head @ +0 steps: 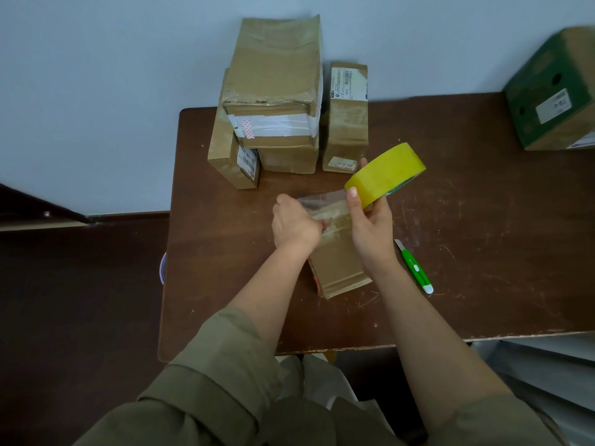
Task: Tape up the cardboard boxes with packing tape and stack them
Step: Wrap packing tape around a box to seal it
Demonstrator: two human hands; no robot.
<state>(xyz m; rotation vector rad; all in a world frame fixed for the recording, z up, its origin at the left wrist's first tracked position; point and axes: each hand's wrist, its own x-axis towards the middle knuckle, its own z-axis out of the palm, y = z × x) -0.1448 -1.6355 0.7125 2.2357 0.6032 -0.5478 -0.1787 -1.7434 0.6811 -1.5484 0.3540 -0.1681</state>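
Note:
A small brown cardboard box (pixel 339 265) lies on the dark wooden table (pixel 483 252) in front of me. My right hand (pixel 370 230) grips a yellow roll of packing tape (pixel 386 175) held above the box's far end. A clear strip of tape (pixel 322 201) runs from the roll leftward to my left hand (pixel 294 223), which pinches its free end over the box. At the back stands a stack of taped cardboard boxes (pixel 273 91), with a narrow upright box (pixel 346 123) beside it.
A green and white utility knife (pixel 415 268) lies on the table right of the small box. A green printed carton (pixel 557 91) sits at the table's far right corner. A pale wall rises behind the table; dark floor lies to the left.

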